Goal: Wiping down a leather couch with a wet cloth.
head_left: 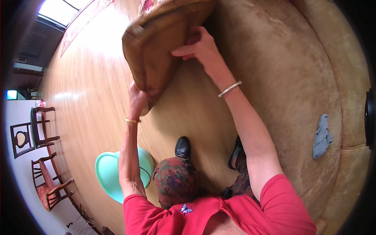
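A brown cushion with a leather-like face is held up and tilted in front of me, over the floor and beside the sofa. Its lower left corner is gripped by my left hand, with the fingers closed round the edge. My right hand holds the right side of the cushion, thumb stretched out and fingers curled against it. Part of the far side shows a red and white patterned cloth. Slight blur softens both the cushion and the hands.
The brown sofa runs along the right, a grey-blue cloth lying on it. Left of my legs, on the wooden floor, stands a mint-green bucket. Wooden chairs line the left wall.
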Tool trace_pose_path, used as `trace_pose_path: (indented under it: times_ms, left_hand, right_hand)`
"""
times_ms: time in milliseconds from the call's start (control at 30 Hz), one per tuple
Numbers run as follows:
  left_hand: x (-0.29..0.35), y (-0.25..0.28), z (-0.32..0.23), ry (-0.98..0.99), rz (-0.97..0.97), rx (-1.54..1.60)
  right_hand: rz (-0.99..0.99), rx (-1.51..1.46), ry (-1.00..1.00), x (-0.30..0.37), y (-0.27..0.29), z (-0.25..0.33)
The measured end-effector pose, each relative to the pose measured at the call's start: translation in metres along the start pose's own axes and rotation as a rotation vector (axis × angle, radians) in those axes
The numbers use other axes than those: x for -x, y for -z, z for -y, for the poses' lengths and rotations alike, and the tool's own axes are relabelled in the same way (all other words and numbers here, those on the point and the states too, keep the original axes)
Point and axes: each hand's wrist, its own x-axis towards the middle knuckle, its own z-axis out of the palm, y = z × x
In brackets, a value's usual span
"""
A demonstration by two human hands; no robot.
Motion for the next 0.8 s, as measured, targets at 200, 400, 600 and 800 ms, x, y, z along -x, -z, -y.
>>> trace_pose_path:
  times_ms: [200,400,600,800]
  left_hand:
    - [0.043,-0.059,0.028,-0.522,-0.156,-0.663]
    - [0.042,-0.104,0.025,-0.563,0.178,-0.699]
    - [0.015,-0.067,-0.024,-0.543,0.169,-0.339]
    - [-0.016,-0.115,-0.072,-0.606,0.146,-0.18]
  right_hand:
    - [0.219,-0.685,-0.16,0.001,0.082,0.0]
    - [-0.198,-0.102,0.071,0.023,0.112,-0.007]
    - [-0.231,0.29,-0.093,0.011,0.117,0.02]
    - [-0.049,0.258,-0.123,0.028,0.112,0.024]
